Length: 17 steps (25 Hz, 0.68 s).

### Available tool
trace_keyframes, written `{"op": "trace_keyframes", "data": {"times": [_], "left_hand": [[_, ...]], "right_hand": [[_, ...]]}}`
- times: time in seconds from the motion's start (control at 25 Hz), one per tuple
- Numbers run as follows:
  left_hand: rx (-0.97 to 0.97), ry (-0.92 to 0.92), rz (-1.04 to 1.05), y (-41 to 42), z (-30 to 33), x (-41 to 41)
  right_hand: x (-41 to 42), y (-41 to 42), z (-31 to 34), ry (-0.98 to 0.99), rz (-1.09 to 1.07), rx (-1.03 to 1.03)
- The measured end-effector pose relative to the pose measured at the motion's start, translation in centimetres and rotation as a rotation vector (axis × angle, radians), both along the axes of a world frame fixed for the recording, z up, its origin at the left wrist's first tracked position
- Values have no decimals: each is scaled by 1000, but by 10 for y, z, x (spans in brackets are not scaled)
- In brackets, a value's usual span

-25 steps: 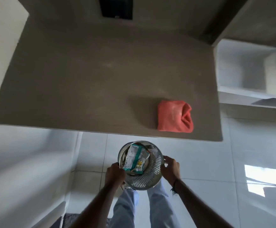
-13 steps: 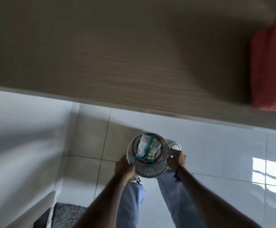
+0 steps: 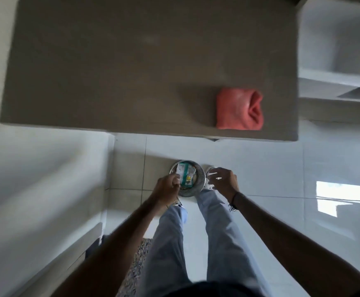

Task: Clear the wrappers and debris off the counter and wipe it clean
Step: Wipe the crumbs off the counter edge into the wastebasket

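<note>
A round metal mesh waste bin [image 3: 193,190] sits low by the tiled floor, just in front of my feet. A teal and white wrapper [image 3: 185,174] lies inside it with other scraps. My left hand [image 3: 167,186] grips the bin's left rim. My right hand [image 3: 223,179] is off the bin, just to its right, fingers spread and holding nothing. The grey-brown counter [image 3: 110,71] fills the upper view. A folded red cloth [image 3: 237,111] lies on it near the front right corner. The picture is somewhat blurred.
A white shelf unit [image 3: 335,39] stands to the right of the counter. A white wall or cabinet face [image 3: 46,179] runs along the left. A speckled mat [image 3: 140,260] lies on the floor by my left leg.
The bin has gone down from just below the counter edge to floor level. My right hand has let go of its rim and opened; the left hand still holds it.
</note>
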<state>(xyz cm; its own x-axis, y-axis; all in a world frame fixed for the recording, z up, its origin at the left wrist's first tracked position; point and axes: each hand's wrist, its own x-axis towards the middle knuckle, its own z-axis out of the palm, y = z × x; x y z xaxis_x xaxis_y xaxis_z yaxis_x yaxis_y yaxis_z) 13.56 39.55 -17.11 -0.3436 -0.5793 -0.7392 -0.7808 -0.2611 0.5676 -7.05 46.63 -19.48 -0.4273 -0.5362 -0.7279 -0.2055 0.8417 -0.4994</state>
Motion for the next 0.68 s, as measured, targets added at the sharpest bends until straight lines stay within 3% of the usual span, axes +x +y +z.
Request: {"op": "trace_keyframes", "data": {"times": [0.2, 0.32, 0.4, 0.56, 0.68], "left_hand": [[-202, 206, 86, -50, 98, -38], [-335, 278, 172, -90, 124, -89], [-387, 255, 220, -110, 131, -125], [-412, 174, 149, -128, 128, -179], [-423, 182, 196, -144, 121, -220]], "right_hand": [[-24, -25, 117, 16, -155, -291], [-56, -51, 151, 357, -203, -466], [-82, -76, 165, 464, -227, -466], [-120, -126, 165, 280, -77, -190], [-160, -147, 156, 140, -78, -227]]}}
